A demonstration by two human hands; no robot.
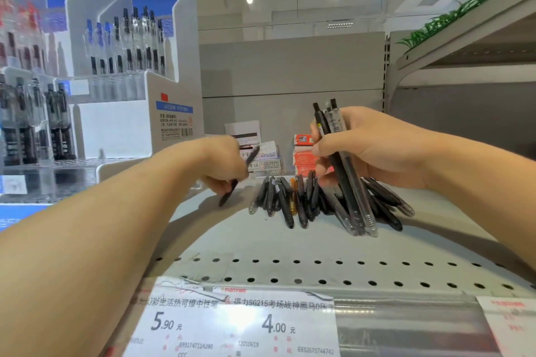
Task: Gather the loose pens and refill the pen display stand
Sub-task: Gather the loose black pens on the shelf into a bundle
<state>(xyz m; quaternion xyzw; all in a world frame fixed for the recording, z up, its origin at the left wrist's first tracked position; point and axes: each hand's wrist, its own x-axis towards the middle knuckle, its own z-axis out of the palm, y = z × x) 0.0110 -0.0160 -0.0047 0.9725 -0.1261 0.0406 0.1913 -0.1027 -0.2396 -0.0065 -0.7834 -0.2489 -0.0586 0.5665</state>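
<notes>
My left hand (224, 164) pinches one dark pen (239, 177), tilted above the shelf (261, 243). My right hand (359, 148) grips a bundle of pens (342, 171) standing on the loose pile (290, 200). The display stand (121, 101) sits far left.

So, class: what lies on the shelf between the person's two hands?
In the head view, loose dark pens lie in a pile on the shelf between the left hand, holding one pen, and the right hand, gripping a bundle. Small boxes are stacked behind.

A single head-worn view is given — aimed forward and slightly down, close over the shelf (261, 243) at arm's reach.
</notes>
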